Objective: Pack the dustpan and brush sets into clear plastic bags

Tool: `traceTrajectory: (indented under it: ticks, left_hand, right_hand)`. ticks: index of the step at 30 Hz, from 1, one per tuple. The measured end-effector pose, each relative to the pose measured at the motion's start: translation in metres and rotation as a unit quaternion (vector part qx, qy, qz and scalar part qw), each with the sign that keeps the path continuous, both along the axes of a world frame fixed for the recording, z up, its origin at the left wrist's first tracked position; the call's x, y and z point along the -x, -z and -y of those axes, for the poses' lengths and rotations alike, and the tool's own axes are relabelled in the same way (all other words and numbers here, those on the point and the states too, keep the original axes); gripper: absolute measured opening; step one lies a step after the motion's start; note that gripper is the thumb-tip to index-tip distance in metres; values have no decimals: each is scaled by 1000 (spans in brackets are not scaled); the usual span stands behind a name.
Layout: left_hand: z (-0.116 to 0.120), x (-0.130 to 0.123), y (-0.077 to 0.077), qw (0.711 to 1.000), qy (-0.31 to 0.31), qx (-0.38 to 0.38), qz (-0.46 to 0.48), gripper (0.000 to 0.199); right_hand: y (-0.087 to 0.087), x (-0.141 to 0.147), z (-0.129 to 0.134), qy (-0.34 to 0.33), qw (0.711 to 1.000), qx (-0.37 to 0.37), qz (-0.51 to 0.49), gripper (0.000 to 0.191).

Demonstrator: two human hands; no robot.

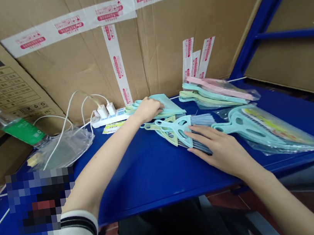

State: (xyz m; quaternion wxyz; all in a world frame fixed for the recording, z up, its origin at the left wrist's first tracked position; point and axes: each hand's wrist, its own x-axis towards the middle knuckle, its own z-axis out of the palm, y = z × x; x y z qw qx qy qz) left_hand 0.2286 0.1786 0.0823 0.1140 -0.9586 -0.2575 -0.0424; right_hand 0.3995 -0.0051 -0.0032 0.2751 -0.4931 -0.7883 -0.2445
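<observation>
Resting on a small stack of turquoise dustpans (172,103) near the back of a blue table (143,185), the left hand (150,108) has its fingers curled down out of sight, so I cannot tell whether it grips them or only presses on top. The right hand (219,147) is open, fingers and thumb spread apart, with the fingertips at the edge of a turquoise brush (180,125) lying just in front of the dustpans. That brush overlaps a yellow-green brush (172,138), their handles pointing left and the blue-grey bristles (202,119) to the right. Just beside the right hand, a turquoise dustpan set (253,129) lies in a clear bag with a yellow printed card. Behind it, more bagged pieces (214,92) in pink, turquoise and pale green are piled against the cardboard (160,55), which bears strips of white tape with red print. Left of the left hand, a white power strip (107,119) holds plugged-in chargers, with yellow labels (111,128) in front. Farther left, clear plastic bags (72,147) lie near a tilted bottle (24,131) with a green label.
</observation>
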Motion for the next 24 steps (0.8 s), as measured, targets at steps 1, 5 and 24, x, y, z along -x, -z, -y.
traceTrajectory:
  ticks: [1, 5, 24]
  left_hand:
    - [-2, -1, -1, 1000, 1, 2, 3, 20]
    - [-7, -3, -5, 1000, 4, 5, 31, 15]
    - [99, 146, -12, 982, 78, -134, 104, 33]
  right_hand:
    - [0, 0, 0, 0, 1000, 0, 0, 37]
    - [1, -1, 3, -1, 1000, 4, -7, 35]
    - [3, -3, 0, -36, 999, 20, -5, 28]
